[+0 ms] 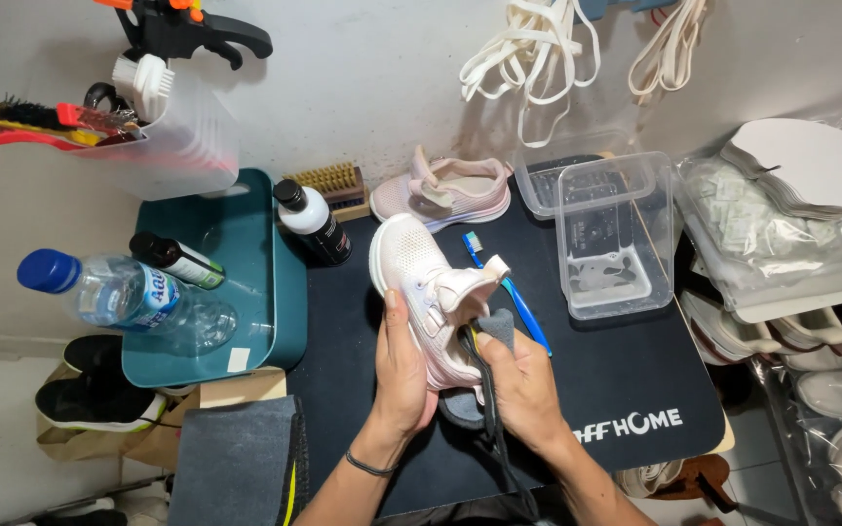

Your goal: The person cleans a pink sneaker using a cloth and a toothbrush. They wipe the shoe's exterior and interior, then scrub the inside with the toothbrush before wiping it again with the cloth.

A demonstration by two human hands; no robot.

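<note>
My left hand [401, 375] grips a small white and pale pink sneaker [421, 282] by its heel end, toe pointing away from me, over a black mat [626, 370]. My right hand [523, 385] presses a dark grey cloth [497, 329] against the shoe's side near the opening. A black strap hangs down from between my hands. The matching second sneaker [445, 193] rests on the mat at the back by the wall. A blue toothbrush [523, 312] lies on the mat just right of the held shoe.
A teal bin [285, 292] at left holds a water bottle [119, 292] and a small dark bottle [177, 260]. A black bottle with white label [314, 224], a wooden brush [333, 185] and a clear plastic container [611, 239] stand around. Folded grey cloth [236, 458] lies near left.
</note>
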